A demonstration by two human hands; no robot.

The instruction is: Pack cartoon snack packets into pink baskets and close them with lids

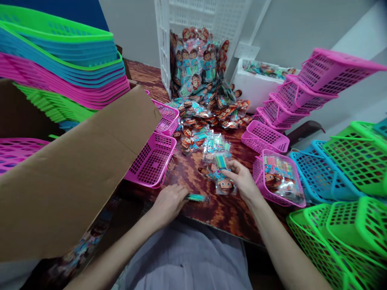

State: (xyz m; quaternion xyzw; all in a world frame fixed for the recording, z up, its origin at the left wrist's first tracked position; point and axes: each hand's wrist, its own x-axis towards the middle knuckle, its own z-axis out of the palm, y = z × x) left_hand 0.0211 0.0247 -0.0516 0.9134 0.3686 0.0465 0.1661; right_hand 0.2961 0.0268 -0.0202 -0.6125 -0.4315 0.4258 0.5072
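My left hand (pixel 168 201) rests near the front edge of the wooden table (pixel 196 209), fingers curled on a small clear packet with a teal item (pixel 196 197) inside. My right hand (pixel 240 177) grips a stack of clear toy packets printed with a cartoon face (pixel 224 182), held just above the table. To its right lies a pink basket (pixel 282 183) filled with similar packets. More loose packets (pixel 208 149) lie just beyond both hands.
An empty pink basket (pixel 152 161) sits left of my hands, partly under a cardboard flap (pixel 75 169). A large pile of packets (pixel 205 100) spills from a white crate (pixel 169 48). Stacks of pink baskets (pixel 302 92), blue baskets (pixel 320 173) and green baskets (pixel 353 237) crowd the right; stacked baskets (pixel 60 60) stand at left.
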